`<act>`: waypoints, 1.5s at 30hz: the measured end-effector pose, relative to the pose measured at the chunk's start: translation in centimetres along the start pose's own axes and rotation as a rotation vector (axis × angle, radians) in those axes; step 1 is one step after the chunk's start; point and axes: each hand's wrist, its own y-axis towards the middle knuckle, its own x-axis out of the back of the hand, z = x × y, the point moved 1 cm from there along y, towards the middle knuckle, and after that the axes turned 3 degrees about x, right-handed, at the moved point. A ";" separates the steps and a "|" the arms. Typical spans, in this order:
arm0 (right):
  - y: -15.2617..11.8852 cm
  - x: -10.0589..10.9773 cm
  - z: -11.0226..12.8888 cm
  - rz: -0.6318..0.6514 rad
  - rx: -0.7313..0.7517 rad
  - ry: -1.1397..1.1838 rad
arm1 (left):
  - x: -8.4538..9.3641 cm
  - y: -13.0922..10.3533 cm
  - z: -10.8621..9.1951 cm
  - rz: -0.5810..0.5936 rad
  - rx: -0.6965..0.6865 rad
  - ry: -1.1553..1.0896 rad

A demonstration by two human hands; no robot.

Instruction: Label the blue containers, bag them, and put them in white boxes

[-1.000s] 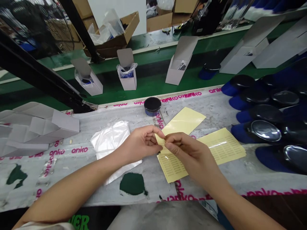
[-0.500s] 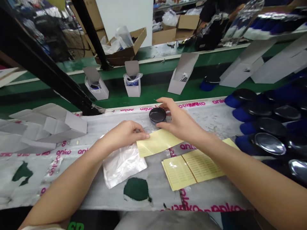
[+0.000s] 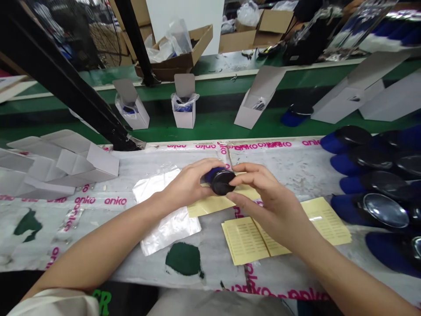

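My left hand (image 3: 192,181) is wrapped round the blue body of a small jar-like item with a round black lid (image 3: 222,181). The fingers of my right hand (image 3: 259,188) touch the lid's right edge, thumb and fingertips closed against it. Beneath the item lies a yellow label sheet (image 3: 207,206), partly covered by my hands. More yellow printed sheets (image 3: 245,239) form a stack under my right forearm. Clear plastic bags (image 3: 171,230) lie under and beside my left wrist.
Blue items with black lids (image 3: 371,164) stand in rows at the right. Open white boxes (image 3: 95,164) lie at the left; others, such as a white box (image 3: 184,118), stand on the green conveyor (image 3: 213,120). A black post (image 3: 75,94) slants across the left.
My left hand has let go of the yellow sheet and taken hold of the blue item. The item is nearer me and tilted, and my right hand has shifted to its lid.
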 end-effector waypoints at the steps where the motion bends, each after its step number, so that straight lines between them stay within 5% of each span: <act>1: -0.1 0.0 0.2 -0.015 -0.040 0.012 | 0.0 0.0 0.0 0.011 0.002 -0.005; 13: 0.0 -1.2 0.0 -0.111 -0.107 -0.073 | -0.1 0.0 -0.4 0.037 0.051 -0.009; 22: -0.5 -2.3 0.2 -0.186 0.005 -0.180 | 0.0 -0.3 -0.3 0.047 0.025 0.034; 29: 0.2 -1.3 -1.1 -0.136 -0.191 0.122 | -0.3 -0.1 -0.2 0.062 -0.020 0.139; 32: 0.8 -1.1 -1.5 -0.039 -0.035 -0.001 | 1.7 0.0 -1.2 0.156 0.038 0.281; 35: 1.5 -1.6 -1.5 0.086 0.166 -0.216 | 5.9 -0.9 -2.6 0.137 0.219 0.439; 39: 1.8 -2.9 0.3 -0.011 0.277 -0.516 | 11.0 -3.5 -2.8 0.082 0.575 0.582; 42: 0.7 -4.7 3.0 0.132 0.550 -0.610 | 12.3 -5.3 -1.3 0.120 0.735 0.548; 45: -1.1 -6.6 4.8 0.353 0.782 -0.583 | 12.0 -6.4 -0.3 0.082 0.721 0.414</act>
